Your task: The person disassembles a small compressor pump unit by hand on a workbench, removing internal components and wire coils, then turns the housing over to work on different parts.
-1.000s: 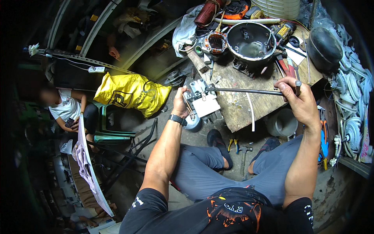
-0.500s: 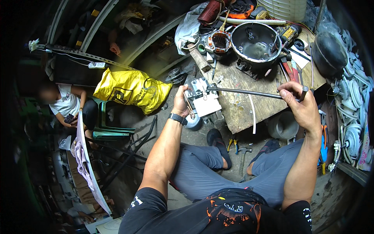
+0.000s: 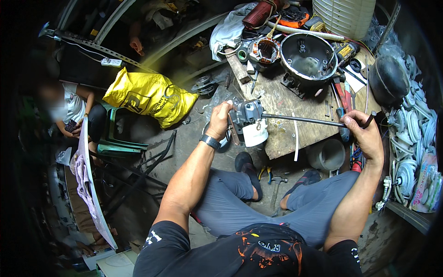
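My left hand (image 3: 218,121) is closed around the left side of a grey metal assembly (image 3: 249,111) above the floor. A white cylindrical part (image 3: 255,134) sits on its lower side, and a copper-coloured strip (image 3: 233,128) hangs beside my fingers. A long dark metal rod (image 3: 304,120) meets the assembly's right side and runs across the bench corner. My right hand (image 3: 368,138) is closed on the rod's far right end, by a short crosswise piece (image 3: 369,119). How the rod joins the assembly is too small to tell.
On the wooden bench (image 3: 281,138) stand a black round housing (image 3: 308,60), a copper-wound stator (image 3: 264,50) and hand tools. Pliers (image 3: 264,173) and a hammer (image 3: 277,184) lie between my feet. A grey bucket (image 3: 326,154) stands underneath; a yellow sack (image 3: 150,98) and another person (image 3: 74,104) are left.
The assembly has turned in my left hand, so its white part now shows as a rounded side. My right hand and the rod's right end have moved lower and further right.
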A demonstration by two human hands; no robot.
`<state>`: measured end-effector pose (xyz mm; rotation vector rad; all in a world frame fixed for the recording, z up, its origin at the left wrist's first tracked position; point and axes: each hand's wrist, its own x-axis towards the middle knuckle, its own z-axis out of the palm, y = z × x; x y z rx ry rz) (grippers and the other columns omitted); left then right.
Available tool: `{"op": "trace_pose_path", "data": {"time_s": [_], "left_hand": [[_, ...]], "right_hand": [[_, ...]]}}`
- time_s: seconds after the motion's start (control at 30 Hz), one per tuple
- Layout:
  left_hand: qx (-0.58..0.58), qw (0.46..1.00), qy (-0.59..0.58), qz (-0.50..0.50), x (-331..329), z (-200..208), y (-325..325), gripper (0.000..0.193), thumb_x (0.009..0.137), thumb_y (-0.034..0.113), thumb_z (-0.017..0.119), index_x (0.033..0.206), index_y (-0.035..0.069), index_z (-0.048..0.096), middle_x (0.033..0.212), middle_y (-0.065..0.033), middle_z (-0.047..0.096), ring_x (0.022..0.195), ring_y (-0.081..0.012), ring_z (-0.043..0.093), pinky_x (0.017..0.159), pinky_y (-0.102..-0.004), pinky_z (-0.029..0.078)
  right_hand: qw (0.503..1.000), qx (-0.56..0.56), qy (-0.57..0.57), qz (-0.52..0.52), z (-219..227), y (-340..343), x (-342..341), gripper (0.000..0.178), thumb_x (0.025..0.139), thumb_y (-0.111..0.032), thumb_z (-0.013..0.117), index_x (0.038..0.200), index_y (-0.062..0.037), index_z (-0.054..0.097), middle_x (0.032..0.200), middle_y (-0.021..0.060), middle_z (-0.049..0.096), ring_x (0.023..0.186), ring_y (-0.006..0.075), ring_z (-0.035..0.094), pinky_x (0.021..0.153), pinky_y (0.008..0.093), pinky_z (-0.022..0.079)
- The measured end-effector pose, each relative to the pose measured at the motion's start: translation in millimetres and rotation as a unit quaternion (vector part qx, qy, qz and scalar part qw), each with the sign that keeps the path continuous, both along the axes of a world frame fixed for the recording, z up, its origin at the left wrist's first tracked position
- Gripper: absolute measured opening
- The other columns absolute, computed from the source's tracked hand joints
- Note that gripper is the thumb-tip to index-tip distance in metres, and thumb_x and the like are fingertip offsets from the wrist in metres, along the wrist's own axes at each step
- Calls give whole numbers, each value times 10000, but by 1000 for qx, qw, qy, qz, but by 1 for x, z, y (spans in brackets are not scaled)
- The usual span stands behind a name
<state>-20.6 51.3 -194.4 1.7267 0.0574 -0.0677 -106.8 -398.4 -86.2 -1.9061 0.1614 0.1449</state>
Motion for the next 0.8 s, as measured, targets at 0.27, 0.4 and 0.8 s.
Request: {"op": "trace_pose_path", "data": {"time_s": [0.27, 0.4, 0.8], "left_hand": [[166, 980, -96, -44, -7, 13, -10, 382, 985, 255, 550, 818, -73, 650, 799, -138, 587, 748, -249, 560, 728, -376, 437], [204, 974, -94, -38, -12, 18, -19, 377, 979, 253, 539, 834, -66, 679, 795, -196, 591, 783, -318, 590, 732, -410, 447], [243, 963, -113, 1, -13, 22, -33, 390, 958, 297, 579, 808, -51, 670, 823, -213, 592, 822, -398, 616, 749, -472, 462]], "right_hand": [[1000, -15, -5, -9, 2, -2, 1, 290, 966, -286, 744, 926, 0, 710, 738, -62, 583, 717, 42, 486, 641, 245, 373], [1000, -22, -13, -13, -8, -9, 3, 292, 968, -288, 745, 896, -7, 712, 726, -68, 574, 697, 39, 468, 621, 244, 348], [999, -6, 5, -38, -15, -14, 3, 300, 972, -309, 748, 881, -24, 741, 693, -79, 558, 636, 21, 420, 577, 233, 297]]}}
